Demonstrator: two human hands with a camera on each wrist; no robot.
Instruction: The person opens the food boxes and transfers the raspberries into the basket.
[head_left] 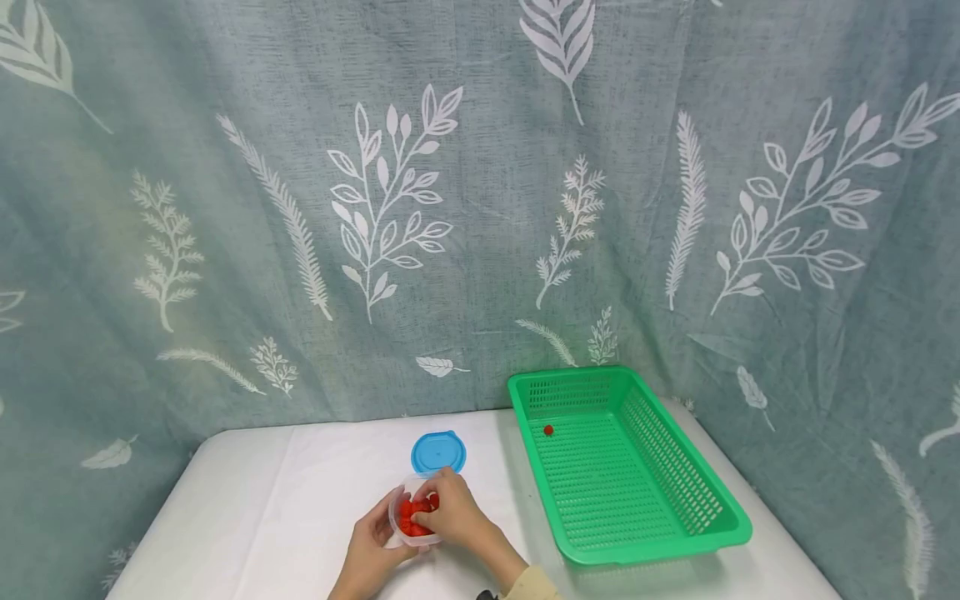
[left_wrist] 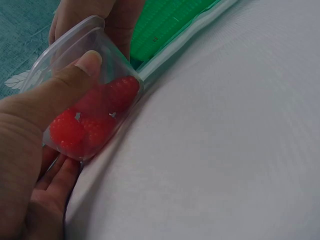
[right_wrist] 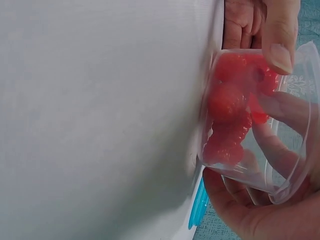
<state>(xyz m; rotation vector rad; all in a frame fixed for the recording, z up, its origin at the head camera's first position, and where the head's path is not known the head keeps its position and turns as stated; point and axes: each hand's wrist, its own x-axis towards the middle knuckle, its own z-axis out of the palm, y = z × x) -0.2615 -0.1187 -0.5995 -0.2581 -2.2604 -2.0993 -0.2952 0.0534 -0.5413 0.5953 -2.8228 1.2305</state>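
A small clear plastic container (head_left: 405, 534) holding several red raspberries (left_wrist: 67, 131) is on the white table. My left hand (head_left: 372, 546) grips it from the left, the thumb (left_wrist: 75, 75) along its wall and other fingers around the far side. From the right, my right hand (head_left: 453, 510) reaches over the rim. In the right wrist view, two of its fingers (right_wrist: 287, 112) are inside the container and pinch a raspberry (right_wrist: 258, 111). Its other fingers stay outside the wall. Behind the container lies a round blue lid (head_left: 438, 451).
A large green perforated basket (head_left: 615, 550) stands on the right of the table (head_left: 247, 508). One raspberry (head_left: 548, 430) lies near its back left corner. A patterned grey-green curtain (head_left: 480, 250) hangs behind and beside the table.
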